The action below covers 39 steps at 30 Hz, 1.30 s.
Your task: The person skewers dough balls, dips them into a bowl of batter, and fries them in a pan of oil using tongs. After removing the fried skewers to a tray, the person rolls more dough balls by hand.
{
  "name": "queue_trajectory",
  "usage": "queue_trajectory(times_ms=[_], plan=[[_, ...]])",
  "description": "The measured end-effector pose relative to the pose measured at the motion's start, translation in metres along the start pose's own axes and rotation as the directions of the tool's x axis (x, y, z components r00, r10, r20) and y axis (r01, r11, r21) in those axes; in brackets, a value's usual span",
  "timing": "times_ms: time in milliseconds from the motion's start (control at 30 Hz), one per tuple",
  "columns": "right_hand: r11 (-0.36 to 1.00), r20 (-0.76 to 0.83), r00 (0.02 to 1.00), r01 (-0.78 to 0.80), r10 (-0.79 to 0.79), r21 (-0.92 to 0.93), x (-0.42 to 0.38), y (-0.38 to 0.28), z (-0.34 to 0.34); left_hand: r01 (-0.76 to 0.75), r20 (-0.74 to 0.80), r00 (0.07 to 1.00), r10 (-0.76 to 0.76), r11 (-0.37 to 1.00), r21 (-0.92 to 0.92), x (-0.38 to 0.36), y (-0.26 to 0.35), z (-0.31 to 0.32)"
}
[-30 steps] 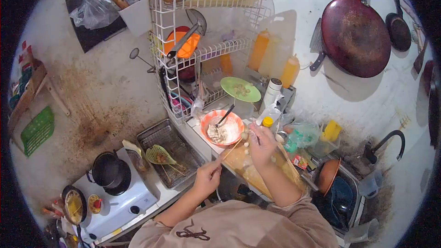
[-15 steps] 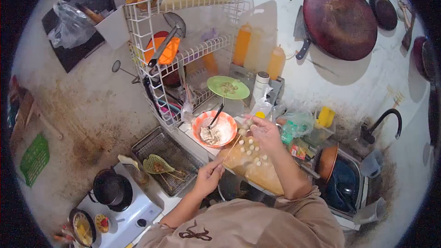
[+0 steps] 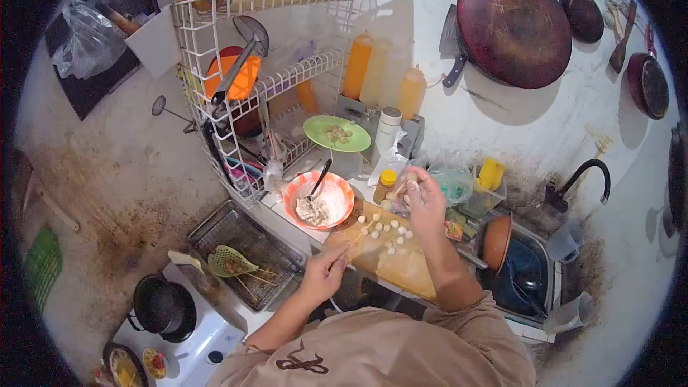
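My left hand (image 3: pixel 322 276) is closed on a thin wooden skewer (image 3: pixel 360 235), which slants up over the wooden board (image 3: pixel 390 269). My right hand (image 3: pixel 424 201) is raised above the board's far right part, fingertips pinched on what looks like a small pale ball (image 3: pixel 411 178). Several small whitish balls (image 3: pixel 390 238) lie scattered on the board below it. Left of the board sits an orange-and-white bowl (image 3: pixel 289 204) holding a white, pasty mix, with a black-handled spoon (image 3: pixel 321 176) leaning in it. A green plate (image 3: pixel 315 126) behind the bowl carries several small balls.
A white wire rack (image 3: pixel 188 50) stands at the back left. At the left are a wire-mesh tray (image 3: pixel 204 226) with a green strainer (image 3: pixel 226 259) and a stove (image 3: pixel 215 330) with a black pot (image 3: pixel 163 307). A yellow-capped jar (image 3: pixel 385 180) stands behind the board; the sink (image 3: pixel 555 294) is at the right.
My right hand has drawn back from above the balls and turned more upright, its fingers now pinched around a ball. My left hand keeps the skewer in nearly the same place. The view has shifted slightly.
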State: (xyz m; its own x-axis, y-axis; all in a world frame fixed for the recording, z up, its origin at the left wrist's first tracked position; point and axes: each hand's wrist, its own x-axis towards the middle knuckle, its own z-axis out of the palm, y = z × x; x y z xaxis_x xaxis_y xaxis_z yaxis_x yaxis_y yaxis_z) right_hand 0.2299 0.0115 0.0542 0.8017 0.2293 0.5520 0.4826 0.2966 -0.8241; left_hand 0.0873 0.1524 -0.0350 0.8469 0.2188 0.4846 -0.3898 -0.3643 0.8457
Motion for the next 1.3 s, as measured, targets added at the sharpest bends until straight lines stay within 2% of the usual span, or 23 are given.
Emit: queue_trajectory(times_ms=[100, 200, 300, 400, 500, 600, 700, 900, 1000, 1100, 1200, 1300], plan=[[0.998, 0.093, 0.994, -0.059, 0.056, 0.031, 0.001, -0.006, -0.004, 0.017, -0.022, 1.000, -0.016, 0.999, 0.030, -0.001, -0.002, 0.001], [0.998, 0.145, 0.987, -0.063, 0.065, -0.018, -0.002, -0.006, -0.006, 0.046, -0.045, 0.998, -0.046, 0.999, 0.002, -0.003, 0.005, 0.000], [0.998, 0.144, 0.988, -0.057, 0.055, 0.010, -0.004, 0.002, -0.007, -0.006, -0.037, 0.999, 0.008, 0.999, 0.043, -0.005, 0.008, -0.004], [0.999, 0.150, 0.988, -0.035, 0.037, -0.010, -0.005, 0.001, -0.008, -0.089, -0.023, 0.996, 0.092, 0.989, 0.114, -0.006, 0.009, -0.009], [0.987, 0.214, 0.977, 0.052, -0.018, -0.154, -0.007, -0.005, -0.007, -0.077, -0.033, 0.996, 0.084, 0.982, 0.174, -0.007, 0.017, -0.015], [0.970, 0.272, 0.962, 0.067, -0.001, -0.234, -0.008, -0.006, -0.007, -0.064, -0.028, 0.997, 0.072, 0.972, 0.227, -0.011, 0.017, -0.019], [0.972, 0.301, 0.953, 0.038, 0.035, -0.234, -0.012, -0.010, -0.003, -0.065, -0.013, 0.997, 0.072, 0.957, 0.282, -0.014, 0.018, -0.022], [0.960, 0.326, 0.945, 0.116, -0.028, -0.254, -0.019, -0.003, 0.001, -0.091, -0.062, 0.992, 0.113, 0.954, 0.285, -0.022, 0.022, -0.020], [0.993, 0.220, 0.968, -0.114, 0.119, -0.037, -0.022, 0.001, 0.003, -0.104, -0.044, 0.991, 0.125, 0.942, 0.320, -0.024, 0.026, -0.019], [0.960, 0.131, 0.977, -0.190, 0.166, 0.207, -0.022, 0.004, 0.009, -0.122, -0.022, 0.990, 0.139, 0.928, 0.352, -0.026, 0.032, -0.017], [0.909, 0.224, 0.951, -0.278, 0.214, 0.310, -0.021, 0.011, 0.003, -0.101, -0.009, 0.993, 0.116, 0.894, 0.438, -0.028, 0.036, -0.017], [0.859, 0.274, 0.904, -0.407, 0.329, 0.311, -0.021, 0.005, 0.001, -0.150, -0.030, 0.982, 0.185, 0.874, 0.462, -0.029, 0.033, -0.016]])
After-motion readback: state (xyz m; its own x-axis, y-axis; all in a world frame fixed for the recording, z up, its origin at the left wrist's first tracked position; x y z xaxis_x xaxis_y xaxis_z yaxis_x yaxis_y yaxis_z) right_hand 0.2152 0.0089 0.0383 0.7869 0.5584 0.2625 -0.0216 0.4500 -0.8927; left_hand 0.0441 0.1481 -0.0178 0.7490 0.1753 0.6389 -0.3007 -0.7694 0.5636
